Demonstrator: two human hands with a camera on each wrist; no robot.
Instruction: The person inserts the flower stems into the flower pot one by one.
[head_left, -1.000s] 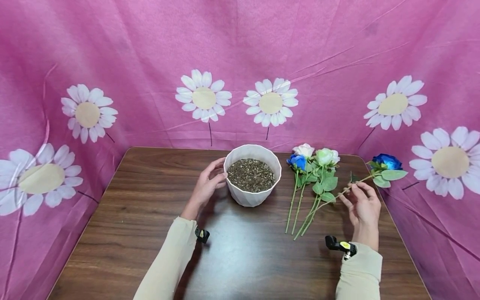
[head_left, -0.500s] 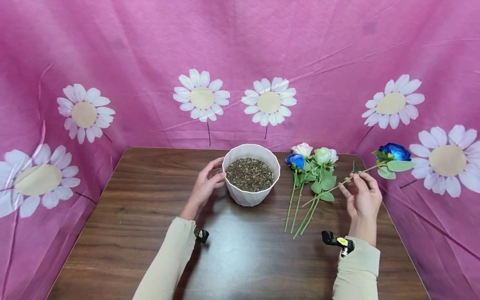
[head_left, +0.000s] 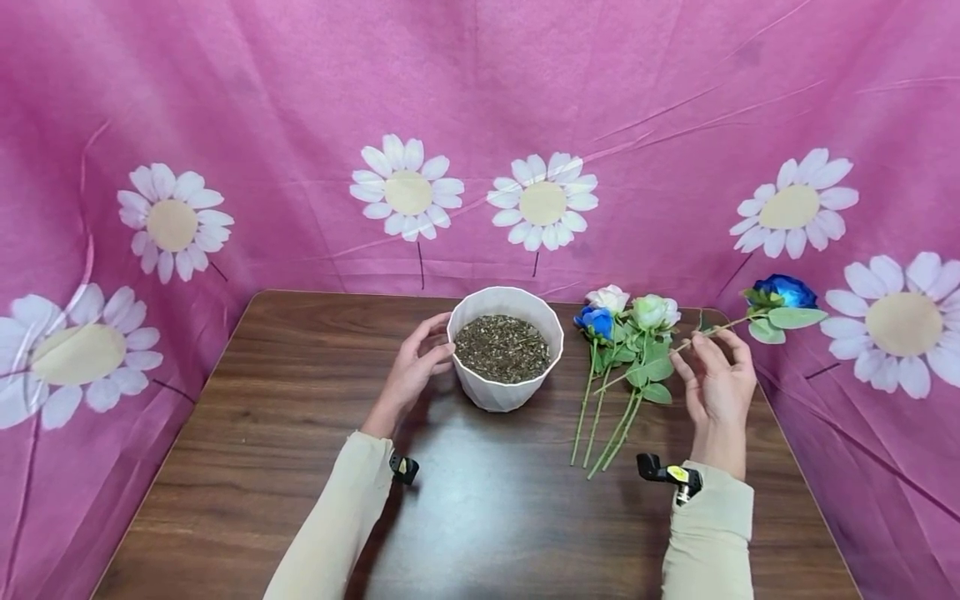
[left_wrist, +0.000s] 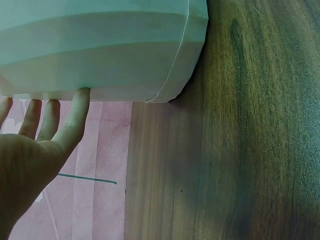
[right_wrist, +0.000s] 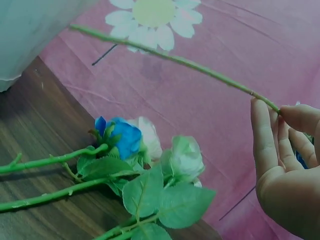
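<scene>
My left hand (head_left: 408, 367) rests its fingertips against the left side of a white faceted flowerpot (head_left: 498, 395) filled with dark soil (head_left: 502, 348). In the left wrist view the fingers (left_wrist: 75, 117) touch the pot wall without wrapping round it. Off to the right, my right hand (head_left: 718, 387) pinches the stem of a blue rose (head_left: 786, 292) between thumb and fingertips. The bloom points right, and the stem (right_wrist: 170, 57) reaches left toward the pot. Beneath that stem lie another blue rose (head_left: 596, 322), a pale pink rose (head_left: 607, 299) and whitish-green roses (head_left: 654, 312).
The brown wooden table (head_left: 480, 517) carries the pot and the flowers. A pink cloth (head_left: 480, 75) printed with big white daisies hangs behind it and along both sides. Small black wrist cameras (head_left: 405, 469) sit on the sleeves.
My right hand has lifted the blue rose slightly and moved it a little up and left; the stem's lower end has risen away from the lying stems. The left hand stays at the pot.
</scene>
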